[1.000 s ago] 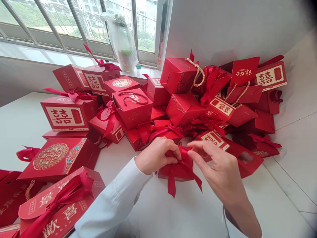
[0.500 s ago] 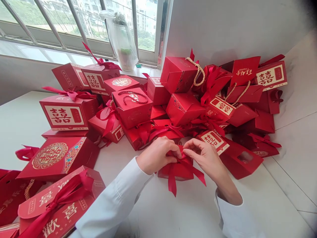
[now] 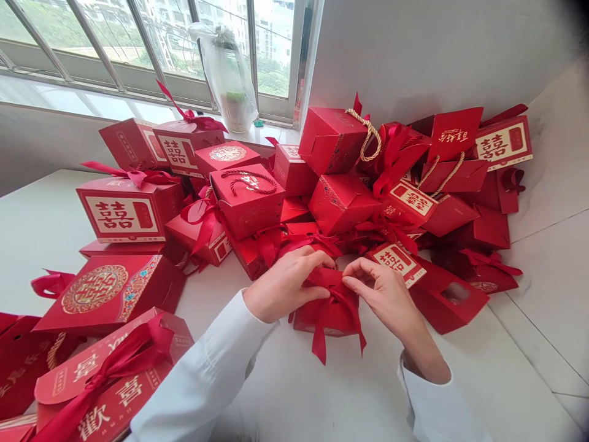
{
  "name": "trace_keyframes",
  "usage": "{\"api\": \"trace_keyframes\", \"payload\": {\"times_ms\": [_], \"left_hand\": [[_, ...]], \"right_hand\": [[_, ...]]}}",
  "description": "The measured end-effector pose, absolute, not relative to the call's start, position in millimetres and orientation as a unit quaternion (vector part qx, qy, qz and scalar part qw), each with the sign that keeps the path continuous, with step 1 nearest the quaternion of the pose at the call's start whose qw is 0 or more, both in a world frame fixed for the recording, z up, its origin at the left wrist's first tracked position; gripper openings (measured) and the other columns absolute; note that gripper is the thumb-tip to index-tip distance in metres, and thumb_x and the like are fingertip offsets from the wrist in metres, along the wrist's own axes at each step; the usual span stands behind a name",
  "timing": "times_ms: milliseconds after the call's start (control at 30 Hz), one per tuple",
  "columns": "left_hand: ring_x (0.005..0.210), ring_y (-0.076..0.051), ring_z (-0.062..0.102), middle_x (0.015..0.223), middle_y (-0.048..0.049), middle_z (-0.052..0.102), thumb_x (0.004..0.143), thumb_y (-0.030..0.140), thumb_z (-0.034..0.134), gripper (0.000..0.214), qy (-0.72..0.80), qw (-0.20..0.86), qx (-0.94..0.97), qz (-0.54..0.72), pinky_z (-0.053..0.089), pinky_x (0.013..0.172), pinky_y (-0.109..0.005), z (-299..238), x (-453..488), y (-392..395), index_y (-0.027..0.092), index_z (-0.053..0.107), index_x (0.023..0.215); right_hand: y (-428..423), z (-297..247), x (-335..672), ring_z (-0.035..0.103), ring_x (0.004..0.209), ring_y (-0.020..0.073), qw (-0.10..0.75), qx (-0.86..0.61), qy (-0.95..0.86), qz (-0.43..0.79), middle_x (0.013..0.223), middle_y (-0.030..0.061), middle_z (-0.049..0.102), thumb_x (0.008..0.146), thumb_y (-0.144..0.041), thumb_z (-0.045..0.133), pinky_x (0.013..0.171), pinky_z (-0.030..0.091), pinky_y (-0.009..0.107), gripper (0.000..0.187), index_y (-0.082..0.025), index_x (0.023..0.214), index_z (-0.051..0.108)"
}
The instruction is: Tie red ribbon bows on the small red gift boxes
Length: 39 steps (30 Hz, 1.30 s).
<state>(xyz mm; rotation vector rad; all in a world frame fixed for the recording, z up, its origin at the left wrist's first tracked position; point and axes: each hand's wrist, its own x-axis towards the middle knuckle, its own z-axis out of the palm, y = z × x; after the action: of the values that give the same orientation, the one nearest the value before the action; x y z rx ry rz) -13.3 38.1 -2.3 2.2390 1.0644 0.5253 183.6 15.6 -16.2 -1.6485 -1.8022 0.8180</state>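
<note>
A small red gift box (image 3: 301,320) stands on the white tabletop in front of me. A red satin ribbon (image 3: 319,344) is tied at its top, with two tails hanging down the near side. From the left, my left hand (image 3: 286,285) curls over the box top, its thumb on the near side by the knot and its fingertips partly hidden behind. At the right of the top, my right hand (image 3: 385,296) pinches a bit of the ribbon between thumb and forefinger; the other fingers are bent.
Behind the hands is a heap of red boxes (image 3: 343,202) with ribbons and cord handles. More boxes stand at the left, among them a large one with a round gold pattern (image 3: 95,288). A plastic-wrapped jar (image 3: 233,92) is on the windowsill. A tiled wall (image 3: 552,270) borders the right side.
My left hand has shifted slightly left, its thumb and forefinger wider apart. The right ribbon tail now hangs closer to the box. My right hand has barely moved.
</note>
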Motion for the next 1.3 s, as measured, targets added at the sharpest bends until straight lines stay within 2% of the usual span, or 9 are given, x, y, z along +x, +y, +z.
{"api": "trace_keyframes", "payload": {"times_ms": [67, 133, 200, 333, 500, 633, 1300], "left_hand": [[0.076, -0.015, 0.053, 0.086, -0.0038, 0.058, 0.087, 0.036, 0.055, 0.024, 0.439, 0.276, 0.832, 0.198, 0.039, 0.063, -0.023, -0.9, -17.6, 36.4, 0.017, 0.057, 0.102], [0.068, -0.014, 0.051, 0.082, -0.0039, 0.058, 0.092, 0.034, 0.044, 0.022, 0.447, 0.233, 0.842, 0.192, 0.034, 0.058, -0.023, -1.4, -19.8, 34.3, 0.018, 0.057, 0.097], [0.061, -0.013, 0.048, 0.081, -0.0038, 0.057, 0.092, 0.031, 0.041, 0.020, 0.453, 0.211, 0.848, 0.175, 0.031, 0.055, -0.024, -2.9, -19.1, 32.5, 0.018, 0.056, 0.095], [0.056, -0.014, 0.045, 0.065, 0.0021, 0.050, 0.086, 0.040, 0.052, 0.020, 0.535, 0.270, 0.784, 0.160, 0.030, 0.052, -0.023, -5.5, -13.0, 30.8, 0.020, 0.050, 0.087], [0.059, -0.012, 0.045, 0.065, 0.0052, 0.052, 0.082, 0.024, 0.056, 0.014, 0.508, 0.323, 0.768, 0.217, 0.033, 0.055, -0.022, -6.8, -9.9, 33.4, 0.022, 0.046, 0.092], [0.061, -0.012, 0.046, 0.065, 0.0061, 0.052, 0.082, 0.022, 0.057, 0.020, 0.500, 0.349, 0.759, 0.229, 0.035, 0.057, -0.022, -8.1, -10.2, 35.8, 0.022, 0.045, 0.098], [0.061, -0.011, 0.042, 0.064, 0.0072, 0.048, 0.082, 0.016, 0.055, 0.022, 0.478, 0.346, 0.772, 0.236, 0.033, 0.059, -0.022, -12.7, -9.6, 37.2, 0.022, 0.046, 0.101]], "right_hand": [[15.4, -15.7, 184.1, 0.058, 0.064, 0.0151, 0.280, -0.612, -0.674, 0.304, 0.068, -0.0013, 0.064, 0.080, -0.026, 0.055, 0.060, 0.042, 0.025, 0.011, -0.021, 0.075, 0.062], [14.8, -15.1, 184.0, 0.058, 0.065, 0.0151, 0.285, -0.607, -0.674, 0.309, 0.069, -0.0011, 0.064, 0.081, -0.026, 0.054, 0.059, 0.042, 0.025, 0.011, -0.021, 0.075, 0.062], [13.9, -14.6, 183.7, 0.059, 0.065, 0.0154, 0.290, -0.604, -0.673, 0.314, 0.069, -0.0005, 0.065, 0.081, -0.026, 0.053, 0.058, 0.043, 0.025, 0.012, -0.021, 0.076, 0.062], [13.2, -14.8, 183.3, 0.060, 0.066, 0.0165, 0.292, -0.604, -0.670, 0.319, 0.070, 0.0007, 0.066, 0.081, -0.027, 0.052, 0.056, 0.044, 0.025, 0.013, -0.021, 0.076, 0.062], [13.4, -14.3, 183.9, 0.058, 0.063, 0.0154, 0.282, -0.615, -0.669, 0.308, 0.067, -0.0008, 0.063, 0.080, -0.026, 0.053, 0.054, 0.041, 0.024, 0.011, -0.021, 0.073, 0.061], [12.5, -12.9, 185.4, 0.054, 0.058, 0.0137, 0.280, -0.619, -0.674, 0.291, 0.064, -0.0018, 0.059, 0.080, -0.024, 0.052, 0.050, 0.038, 0.022, 0.010, -0.021, 0.072, 0.058], [12.0, -11.9, 191.9, 0.050, 0.056, 0.0119, 0.257, -0.619, -0.690, 0.274, 0.060, -0.0040, 0.056, 0.078, -0.020, 0.050, 0.051, 0.036, 0.021, 0.011, -0.022, 0.069, 0.056]]}}
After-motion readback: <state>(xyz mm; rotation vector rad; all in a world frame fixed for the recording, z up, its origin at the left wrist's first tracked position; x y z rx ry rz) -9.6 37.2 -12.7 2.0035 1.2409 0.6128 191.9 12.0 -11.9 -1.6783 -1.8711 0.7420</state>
